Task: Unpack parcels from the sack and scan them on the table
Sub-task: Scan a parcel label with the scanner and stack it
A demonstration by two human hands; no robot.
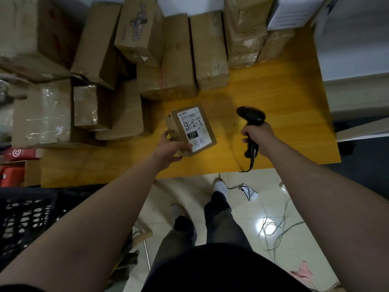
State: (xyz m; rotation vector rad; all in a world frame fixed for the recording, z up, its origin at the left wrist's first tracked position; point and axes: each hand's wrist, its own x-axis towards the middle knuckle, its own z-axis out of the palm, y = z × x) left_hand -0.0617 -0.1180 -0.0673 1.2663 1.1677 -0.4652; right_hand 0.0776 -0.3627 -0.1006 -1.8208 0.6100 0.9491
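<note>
At frame centre the left hand (170, 147) gripped a small parcel (192, 129) over the table (284, 91), label turned up, probably for reading. To its right, the right hand (257, 133) was clamped on the scanner (251, 121), its head toward the label.

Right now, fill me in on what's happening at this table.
A person stands at the yellow table, apparently about to scan. The left hand holds a small cardboard parcel with its label facing up. The right hand grips a black corded scanner beside it, not touching the parcel. More cardboard boxes are piled along the table's far and left sides.
</note>
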